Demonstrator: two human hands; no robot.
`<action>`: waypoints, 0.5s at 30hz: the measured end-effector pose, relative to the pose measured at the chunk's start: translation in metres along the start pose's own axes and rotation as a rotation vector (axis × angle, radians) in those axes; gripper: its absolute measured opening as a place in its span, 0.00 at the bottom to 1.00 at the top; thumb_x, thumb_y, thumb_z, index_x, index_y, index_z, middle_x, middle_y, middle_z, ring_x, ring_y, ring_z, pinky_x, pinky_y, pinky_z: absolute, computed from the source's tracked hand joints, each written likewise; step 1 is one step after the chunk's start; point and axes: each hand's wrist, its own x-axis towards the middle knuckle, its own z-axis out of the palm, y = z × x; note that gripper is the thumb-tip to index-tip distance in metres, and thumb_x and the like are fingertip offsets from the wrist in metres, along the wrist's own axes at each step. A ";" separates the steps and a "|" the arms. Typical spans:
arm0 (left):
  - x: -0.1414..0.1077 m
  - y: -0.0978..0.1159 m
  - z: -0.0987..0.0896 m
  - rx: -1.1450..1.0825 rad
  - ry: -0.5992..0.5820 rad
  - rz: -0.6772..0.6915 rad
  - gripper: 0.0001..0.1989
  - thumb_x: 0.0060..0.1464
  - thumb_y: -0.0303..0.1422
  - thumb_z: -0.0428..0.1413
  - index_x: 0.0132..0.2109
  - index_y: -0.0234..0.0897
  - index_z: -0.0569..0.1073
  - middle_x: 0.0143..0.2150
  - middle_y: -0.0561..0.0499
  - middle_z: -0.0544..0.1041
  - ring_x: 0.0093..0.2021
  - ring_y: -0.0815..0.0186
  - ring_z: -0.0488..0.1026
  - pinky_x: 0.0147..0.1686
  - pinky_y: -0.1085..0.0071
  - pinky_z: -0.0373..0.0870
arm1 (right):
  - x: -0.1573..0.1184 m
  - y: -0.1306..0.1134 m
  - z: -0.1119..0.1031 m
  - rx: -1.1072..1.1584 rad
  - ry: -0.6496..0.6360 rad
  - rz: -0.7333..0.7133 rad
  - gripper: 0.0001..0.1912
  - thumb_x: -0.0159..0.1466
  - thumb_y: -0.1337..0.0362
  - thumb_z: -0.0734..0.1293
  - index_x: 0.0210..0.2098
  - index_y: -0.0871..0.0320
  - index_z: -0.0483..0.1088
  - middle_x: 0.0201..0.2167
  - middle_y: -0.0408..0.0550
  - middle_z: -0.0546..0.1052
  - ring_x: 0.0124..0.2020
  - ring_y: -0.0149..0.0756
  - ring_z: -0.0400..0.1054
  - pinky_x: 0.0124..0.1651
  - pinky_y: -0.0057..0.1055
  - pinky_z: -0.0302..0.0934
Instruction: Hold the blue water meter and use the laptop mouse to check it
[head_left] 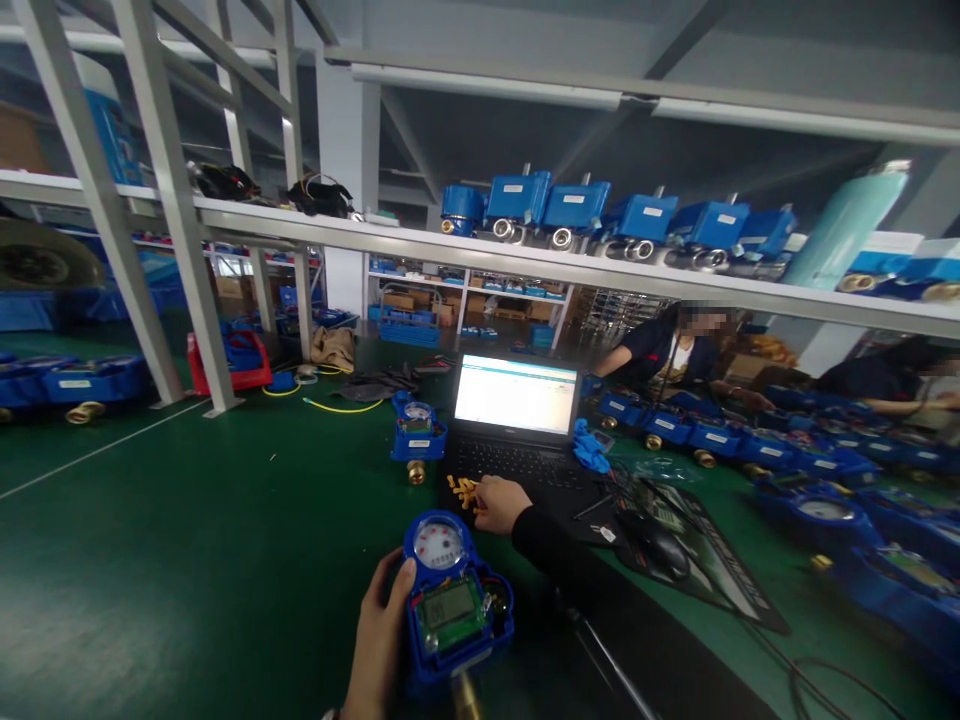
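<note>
A blue water meter [459,655] with a round dial, a green circuit board and a small grey display is gripped at its left side by my left hand [379,630]. Its brass pipe end points down toward me. My right hand [502,503] rests at the laptop's front left corner, fingers curled together over a small pile of yellow-orange pieces [463,490]. Whatever sits between those fingertips is hidden. The open laptop [516,395] has a lit, mostly white screen. Just left of it stands a second blue meter [418,440] with a brass fitting.
Right of the laptop lie a blue crumpled glove [592,447], a black mouse [660,548] and cables. Rows of blue meters [720,437] fill the right side, with co-workers behind them. A shelf [525,250] crosses above, and a red holder [229,362] stands left.
</note>
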 end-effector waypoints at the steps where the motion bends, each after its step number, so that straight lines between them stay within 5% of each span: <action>1: 0.000 0.000 0.000 -0.004 0.004 0.002 0.22 0.54 0.38 0.59 0.54 0.36 0.67 0.39 0.45 0.79 0.42 0.57 0.76 0.43 0.64 0.73 | -0.002 0.001 -0.001 0.018 0.013 0.015 0.06 0.50 0.66 0.68 0.28 0.61 0.72 0.38 0.56 0.76 0.40 0.46 0.70 0.37 0.33 0.60; 7: 0.003 0.000 0.000 0.012 0.025 0.025 0.19 0.56 0.38 0.57 0.52 0.34 0.68 0.40 0.43 0.78 0.42 0.56 0.76 0.44 0.62 0.72 | -0.045 -0.004 -0.041 0.228 0.261 0.102 0.05 0.57 0.67 0.61 0.33 0.59 0.68 0.30 0.46 0.76 0.32 0.32 0.69 0.34 0.26 0.60; 11: 0.006 -0.004 -0.005 0.033 0.009 0.076 0.19 0.56 0.40 0.58 0.51 0.34 0.69 0.43 0.44 0.77 0.44 0.56 0.75 0.46 0.63 0.71 | -0.130 -0.043 -0.094 0.711 0.719 -0.147 0.05 0.58 0.61 0.63 0.28 0.55 0.67 0.25 0.43 0.73 0.25 0.31 0.67 0.29 0.27 0.63; 15: 0.006 -0.002 -0.006 0.045 0.027 0.061 0.19 0.56 0.38 0.57 0.52 0.34 0.68 0.44 0.43 0.76 0.43 0.58 0.75 0.44 0.64 0.72 | -0.235 -0.088 -0.126 0.731 0.831 -0.163 0.12 0.55 0.46 0.62 0.26 0.44 0.71 0.21 0.43 0.72 0.26 0.38 0.68 0.25 0.35 0.65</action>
